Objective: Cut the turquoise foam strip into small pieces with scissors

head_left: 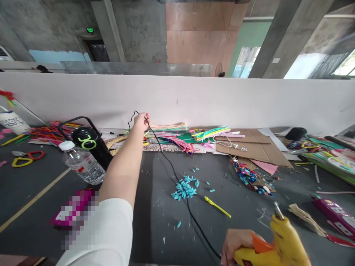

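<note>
My left hand reaches far out toward the white partition, its fingers closed round a black power cord. The cord runs back over the dark table, passing through a pile of small light-blue pieces. At the lower right, my right hand grips a yellow hot glue gun with an orange trigger and a metal nozzle that points up and away. The gun's lower part is cut off by the frame edge. Between the blue pile and the gun lies a thin yellow stick.
Left of my arm are a water bottle, a black flask and scissors. Bundles of pipe cleaners and cardboard line the white partition. A purple pack lies at the right.
</note>
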Demonstrator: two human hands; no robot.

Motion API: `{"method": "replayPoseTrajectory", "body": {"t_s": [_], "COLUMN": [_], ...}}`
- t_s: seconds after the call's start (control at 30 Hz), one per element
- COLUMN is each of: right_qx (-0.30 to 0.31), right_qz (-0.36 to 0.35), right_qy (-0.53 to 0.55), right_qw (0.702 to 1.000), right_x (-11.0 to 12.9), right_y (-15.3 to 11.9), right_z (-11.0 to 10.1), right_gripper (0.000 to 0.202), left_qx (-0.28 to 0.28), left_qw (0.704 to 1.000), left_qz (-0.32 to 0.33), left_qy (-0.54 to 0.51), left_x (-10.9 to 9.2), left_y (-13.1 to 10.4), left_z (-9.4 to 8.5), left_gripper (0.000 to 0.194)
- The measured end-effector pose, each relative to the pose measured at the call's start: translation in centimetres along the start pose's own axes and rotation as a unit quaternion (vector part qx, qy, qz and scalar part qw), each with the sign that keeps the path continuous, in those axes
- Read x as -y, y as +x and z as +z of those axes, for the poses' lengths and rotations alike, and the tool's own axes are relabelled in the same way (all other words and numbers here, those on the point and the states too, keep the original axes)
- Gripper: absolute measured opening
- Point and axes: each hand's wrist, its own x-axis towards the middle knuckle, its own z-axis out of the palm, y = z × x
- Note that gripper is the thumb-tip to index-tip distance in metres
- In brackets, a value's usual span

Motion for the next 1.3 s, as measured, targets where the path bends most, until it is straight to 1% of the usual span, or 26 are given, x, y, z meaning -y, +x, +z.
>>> {"method": "replayPoseTrajectory", "body": {"t_s": [0.07,0.1,0.2,0.3,0.4,0.47,0.53,0.63,0.67,0.7,0.73,0.8,0.83,0.9,0.93,0.97,1.0,1.03,1.07,1.1,1.13,1.17,1.2,1.23,1.27,1.3], "right_qx": [0.049,0.065,0.029,0.016,0.02,-0.001,-0.035,-0.088,-0.088,-0.08,-0.064,-0.017,0.016,0.082,0.106,0.121,0.125,0.122,0.119,0.116,0.111,0.105,0.098,0.091,0.084,0.082], "right_qz": [-0.012,-0.014,0.018,0.031,0.001,-0.052,-0.117,-0.191,-0.204,-0.223,-0.239,-0.262,-0.269,-0.274,-0.273,-0.269,-0.263,-0.256,-0.248,-0.237,-0.226,-0.217,-0.208,-0.199,-0.191,-0.184], "right_qy": [0.052,0.075,0.126,0.175,0.192,0.198,0.22,0.282,0.293,0.311,0.326,0.351,0.362,0.378,0.387,0.396,0.406,0.416,0.423,0.426,0.423,0.415,0.402,0.387,0.374,0.365], "right_qw": [0.997,0.995,0.991,0.984,0.981,0.979,0.968,0.936,0.93,0.921,0.912,0.899,0.892,0.88,0.874,0.869,0.866,0.864,0.864,0.865,0.87,0.877,0.886,0.896,0.904,0.909], "right_x": [-0.9,-1.1,-0.8,0.3,1.4,2.4,3.7,6.8,8.0,9.2,10.3,12.2,13.0,14.1,14.6,14.9,15.2,15.4,15.4,15.4,15.2,14.9,14.6,14.2,13.8,13.5], "right_y": [0.5,0.7,0.6,0.1,0.5,1.2,2.3,3.6,3.8,3.9,3.7,3.0,2.5,1.1,0.4,-0.3,-1.1,-1.7,-2.3,-2.7,-3.1,-3.4,-3.6,-3.7,-3.7,-3.7], "right_z": [0.5,0.7,0.7,-0.1,-0.8,-0.9,-0.6,0.4,0.8,1.2,1.6,2.4,2.8,3.5,3.8,4.1,4.3,4.4,4.5,4.5,4.5,4.5,4.4,4.3,4.3,4.2], "right_gripper": [0.041,0.037,0.022,0.018,0.02,0.021,0.015,0.006,0.005,0.005,0.006,0.007,0.008,0.008,0.008,0.008,0.008,0.008,0.007,0.006,0.005,0.005,0.005,0.005,0.005,0.005], "left_qx": [0.011,0.018,0.037,0.055,0.082,0.113,0.171,0.235,0.247,0.26,0.271,0.262,0.257,0.255,0.263,0.276,0.292,0.306,0.313,0.309,0.293,0.263,0.232,0.196,0.16,0.132], "left_qw": [0.998,0.995,0.978,0.94,0.892,0.856,0.745,0.639,0.621,0.612,0.606,0.6,0.601,0.618,0.635,0.661,0.698,0.746,0.802,0.86,0.91,0.946,0.966,0.979,0.987,0.99], "left_qz": [0.042,0.065,0.145,0.261,0.357,0.407,0.499,0.58,0.602,0.608,0.606,0.602,0.597,0.579,0.564,0.542,0.508,0.461,0.4,0.324,0.247,0.174,0.109,0.06,0.023,0.004], "left_qy": [0.048,0.071,0.146,0.21,0.264,0.298,0.409,0.447,0.437,0.434,0.438,0.456,0.465,0.467,0.458,0.439,0.412,0.371,0.316,0.245,0.161,0.08,0.023,-0.003,0.003,0.04], "left_x": [-2.8,-4.4,-9.6,-14.0,-16.2,-16.3,-15.4,-12.4,-11.2,-10.0,-8.8,-6.8,-6.0,-5.0,-4.8,-4.6,-4.4,-4.2,-4.0,-3.7,-3.4,-3.1,-2.7,-2.3,-1.8,-1.4], "left_y": [0.4,0.3,-1.2,-4.9,-10.6,-15.0,-19.7,-26.9,-29.2,-31.3,-33.4,-36.7,-38.0,-40.1,-40.9,-41.6,-42.2,-42.6,-43.0,-43.1,-43.1,-42.9,-42.4,-41.8,-41.1,-40.3], "left_z": [0.8,1.2,2.3,3.1,3.2,2.9,2.5,1.8,1.4,1.1,0.6,-0.4,-1.1,-2.6,-3.5,-4.4,-5.3,-6.3,-7.3,-8.3,-9.2,-10.1,-10.9,-11.7,-12.4,-13.0], "left_gripper": [0.038,0.036,0.032,0.044,0.043,0.038,0.04,0.048,0.045,0.044,0.043,0.041,0.041,0.043,0.045,0.047,0.049,0.051,0.054,0.056,0.058,0.06,0.058,0.054,0.048,0.042]}}
